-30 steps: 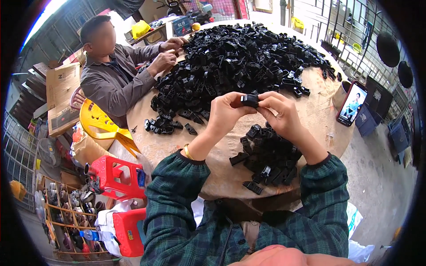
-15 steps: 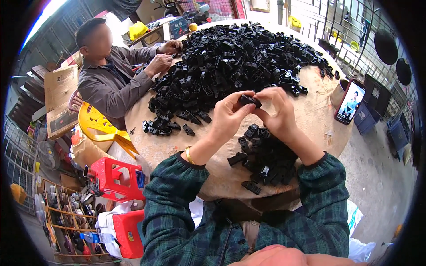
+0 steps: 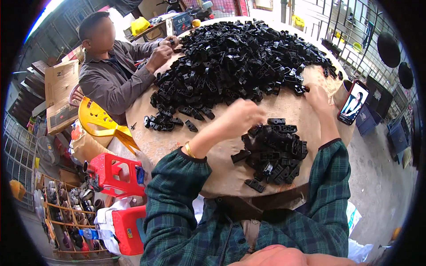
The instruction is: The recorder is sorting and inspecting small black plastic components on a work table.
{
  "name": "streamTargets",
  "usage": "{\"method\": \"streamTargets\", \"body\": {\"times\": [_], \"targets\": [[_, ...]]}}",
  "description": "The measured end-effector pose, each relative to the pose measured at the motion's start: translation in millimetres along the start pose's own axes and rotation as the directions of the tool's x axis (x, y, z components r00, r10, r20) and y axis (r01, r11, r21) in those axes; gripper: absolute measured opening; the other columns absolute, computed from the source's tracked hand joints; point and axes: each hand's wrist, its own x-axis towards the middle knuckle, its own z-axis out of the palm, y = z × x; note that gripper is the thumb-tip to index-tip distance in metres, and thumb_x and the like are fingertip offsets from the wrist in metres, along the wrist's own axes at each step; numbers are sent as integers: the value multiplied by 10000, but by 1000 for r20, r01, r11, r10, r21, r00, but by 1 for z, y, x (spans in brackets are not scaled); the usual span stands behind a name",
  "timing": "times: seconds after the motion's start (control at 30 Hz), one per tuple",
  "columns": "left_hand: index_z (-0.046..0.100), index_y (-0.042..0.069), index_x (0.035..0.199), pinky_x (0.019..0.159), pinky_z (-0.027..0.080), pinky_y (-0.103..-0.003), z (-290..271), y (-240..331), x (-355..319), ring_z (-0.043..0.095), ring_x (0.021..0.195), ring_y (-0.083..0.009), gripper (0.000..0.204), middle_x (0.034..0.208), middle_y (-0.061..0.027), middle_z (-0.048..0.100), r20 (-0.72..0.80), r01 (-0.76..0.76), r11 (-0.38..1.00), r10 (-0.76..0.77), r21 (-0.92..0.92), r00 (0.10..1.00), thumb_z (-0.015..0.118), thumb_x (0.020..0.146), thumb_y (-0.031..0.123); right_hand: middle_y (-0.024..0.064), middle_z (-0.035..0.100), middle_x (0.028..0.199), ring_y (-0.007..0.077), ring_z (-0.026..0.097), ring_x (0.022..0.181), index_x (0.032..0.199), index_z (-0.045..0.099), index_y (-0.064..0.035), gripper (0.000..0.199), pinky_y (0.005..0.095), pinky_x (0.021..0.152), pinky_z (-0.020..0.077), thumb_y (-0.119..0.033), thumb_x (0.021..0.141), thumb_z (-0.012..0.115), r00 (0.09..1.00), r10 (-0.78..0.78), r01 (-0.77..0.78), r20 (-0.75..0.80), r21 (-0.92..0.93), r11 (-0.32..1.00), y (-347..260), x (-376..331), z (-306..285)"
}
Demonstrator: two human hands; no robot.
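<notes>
While the small pile of black plastic parts point(image 3: 273, 153) lies nearest on the round table point(image 3: 177, 146), the left hand point(image 3: 242, 117) hovers blurred just above it, fingers curled; whether it holds anything I cannot tell. Farther out, the right hand point(image 3: 317, 95) reaches the edge of the big heap point(image 3: 239, 62), fingers bent onto a part, beside a phone point(image 3: 353, 103). Beyond, a co-worker's hands point(image 3: 162, 51) handle another piece.

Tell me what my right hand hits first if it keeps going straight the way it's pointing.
Most likely the near edge of the big pile of black plastic parts. The right hand points up and away across the table, fingertips already at the pile's loose outer pieces. Height above them is hard to judge.
</notes>
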Motion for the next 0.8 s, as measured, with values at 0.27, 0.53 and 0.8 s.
{"method": "streamTargets", "body": {"times": [0.27,0.53,0.8], "targets": [[560,21,1020,830,428,-350,-2,-57,6,486,942,-294,339,967,-112,554,-248,186,848,-68,496,967,636,689,32,160,651,822,225,641,742,1025,624,-53,319,310,679,504,-133,717,620,947,-89,237,-309,484,843,-30,-15,-31],[540,25,821,767,436,-320,9,-68,7,490,864,-278,146,851,-125,551,-273,174,717,23,675,962,612,703,71,77,639,939,128,597,863,1113,576,-16,365,261,776,481,-23,754,637,926,-362,287,-110,828,482,-115,-57,-37],[518,-39,1084,709,502,-231,5,-26,13,577,856,-98,229,964,-79,595,-220,180,650,-484,-739,847,531,879,63,67,630,962,126,593,887,1111,566,14,333,263,822,469,-4,782,614,953,-270,231,-139,910,344,-118,-61,-35]]}}
